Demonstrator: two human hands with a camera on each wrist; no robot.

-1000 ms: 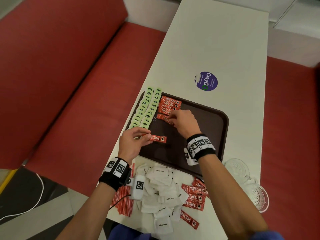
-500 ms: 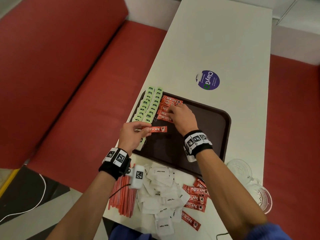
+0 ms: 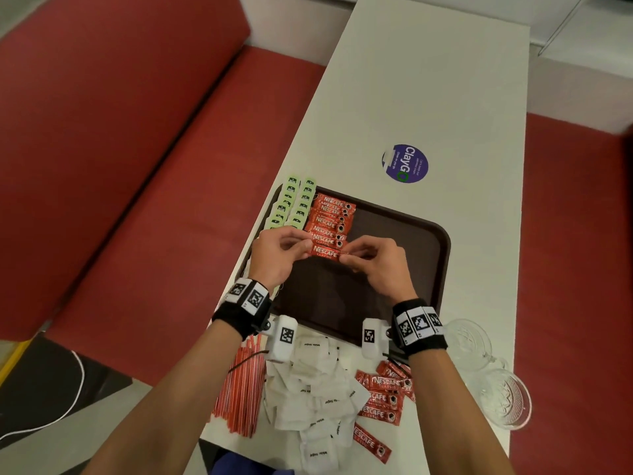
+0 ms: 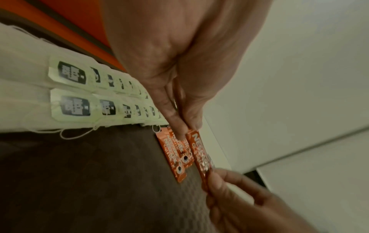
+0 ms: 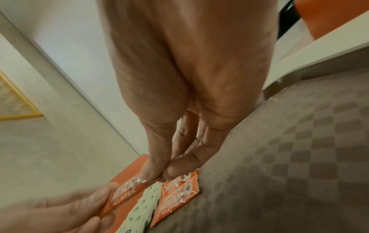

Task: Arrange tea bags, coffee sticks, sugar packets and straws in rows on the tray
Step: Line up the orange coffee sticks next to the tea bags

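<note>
While in 2 hands (image 3: 278, 255) (image 3: 375, 265), 1 coffee stick (image 3: 325, 252)

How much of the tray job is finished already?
Done: two rows of green tea bags lie along the tray edge, with a part-built row of coffee sticks beside them. In hand: left hand and right hand pinch one more coffee stick. Left: loose coffee sticks, sugar packets and straws on the table.

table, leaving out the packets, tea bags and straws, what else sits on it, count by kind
brown tray: 1
glass dishes: 2
purple ClayGo sticker: 1
total: 4
</note>
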